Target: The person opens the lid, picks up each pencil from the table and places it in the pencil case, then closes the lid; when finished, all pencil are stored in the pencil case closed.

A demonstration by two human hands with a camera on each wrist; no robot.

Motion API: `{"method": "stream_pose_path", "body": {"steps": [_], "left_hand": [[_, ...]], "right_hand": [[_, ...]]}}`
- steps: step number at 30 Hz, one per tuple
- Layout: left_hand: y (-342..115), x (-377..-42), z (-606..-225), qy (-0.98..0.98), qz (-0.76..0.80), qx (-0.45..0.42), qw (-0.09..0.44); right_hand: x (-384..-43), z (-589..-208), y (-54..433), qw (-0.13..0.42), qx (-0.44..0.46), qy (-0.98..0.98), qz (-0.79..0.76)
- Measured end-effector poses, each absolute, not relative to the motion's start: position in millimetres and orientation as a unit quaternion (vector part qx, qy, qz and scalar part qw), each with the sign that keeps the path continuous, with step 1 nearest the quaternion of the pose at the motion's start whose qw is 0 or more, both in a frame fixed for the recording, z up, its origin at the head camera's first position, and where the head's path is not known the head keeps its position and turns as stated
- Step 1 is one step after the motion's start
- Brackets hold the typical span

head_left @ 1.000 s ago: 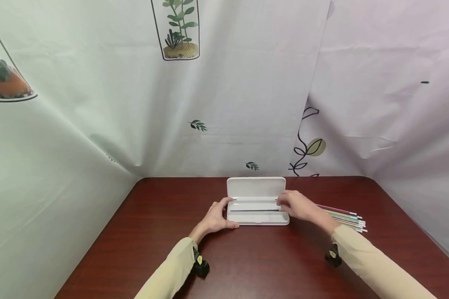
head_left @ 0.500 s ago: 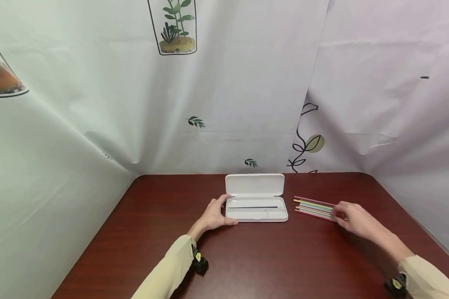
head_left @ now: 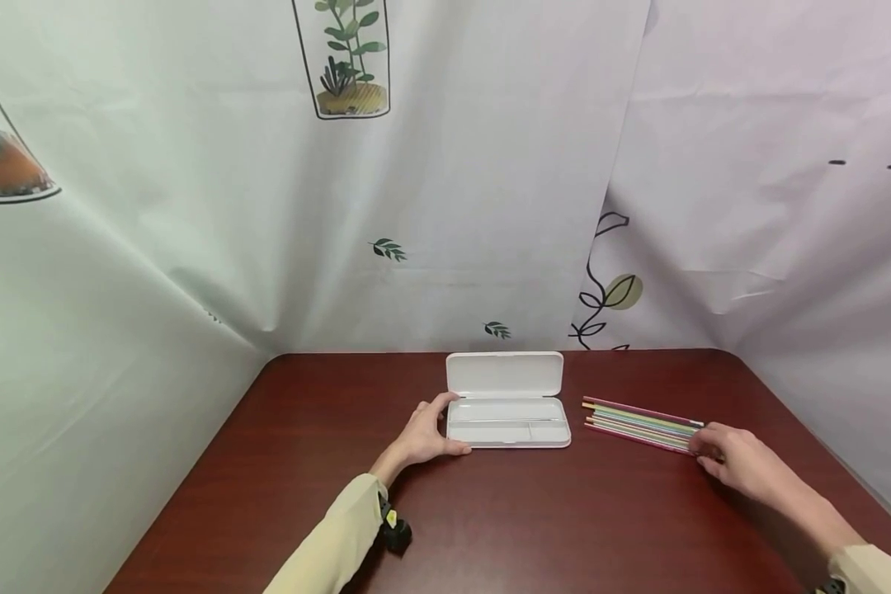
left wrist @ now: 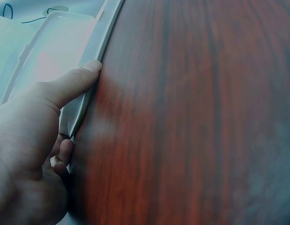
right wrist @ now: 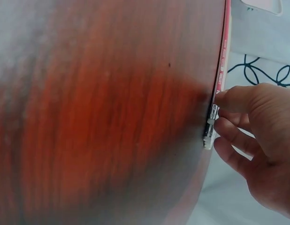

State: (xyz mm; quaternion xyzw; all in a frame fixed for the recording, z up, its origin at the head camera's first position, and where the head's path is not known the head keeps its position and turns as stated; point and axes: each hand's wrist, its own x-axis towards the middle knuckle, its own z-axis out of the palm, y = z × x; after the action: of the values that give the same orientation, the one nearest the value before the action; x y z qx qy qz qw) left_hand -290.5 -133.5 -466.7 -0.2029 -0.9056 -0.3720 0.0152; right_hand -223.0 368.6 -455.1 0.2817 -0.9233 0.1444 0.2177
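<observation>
Left hand (head_left: 421, 433): grip clamped on open white rectangular case (head_left: 483, 431). Right hand (head_left: 738, 464): touching slim multicoloured pencils (head_left: 638, 426); can't tell if grip's closed.

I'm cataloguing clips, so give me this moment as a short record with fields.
case: white, lid open
pencils: several colours, side by side, right of the case, apart from it
left hand: gripping the case's left end
right hand: at the pencils' right ends; firmness of hold unclear
surface: dark red-brown table
behind: pale cloth with plant prints
</observation>
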Motion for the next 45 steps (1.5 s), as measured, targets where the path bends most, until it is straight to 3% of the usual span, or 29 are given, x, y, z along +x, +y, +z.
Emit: {"method": "stream_pose_path", "body": {"steps": [7,14,18,31,45], "left_hand": [[-134,-289,-466,-0.903,-0.375,-0.209,0.022],[-134,-290,-467,-0.904,-0.373,-0.206,0.021],[-134,-289,-467,-0.905,-0.37,-0.208,0.02],[-134,-291,-468,-0.904,-0.374,-0.207,0.019],[-133,-291,-467,-0.905,-0.373,-0.204,0.012]], "right_hand": [[-224,-455,368,0.203,0.278,-0.929,0.134],[-226,-452,364,0.13,0.246,-0.955,0.106],[-226,-449,362,0.117,0.235,-0.96,0.096],[-231,-446,357,0.21,0.279,-0.931,0.106],[-253,-425,310,0.174,0.297,-0.931,0.119]]}}
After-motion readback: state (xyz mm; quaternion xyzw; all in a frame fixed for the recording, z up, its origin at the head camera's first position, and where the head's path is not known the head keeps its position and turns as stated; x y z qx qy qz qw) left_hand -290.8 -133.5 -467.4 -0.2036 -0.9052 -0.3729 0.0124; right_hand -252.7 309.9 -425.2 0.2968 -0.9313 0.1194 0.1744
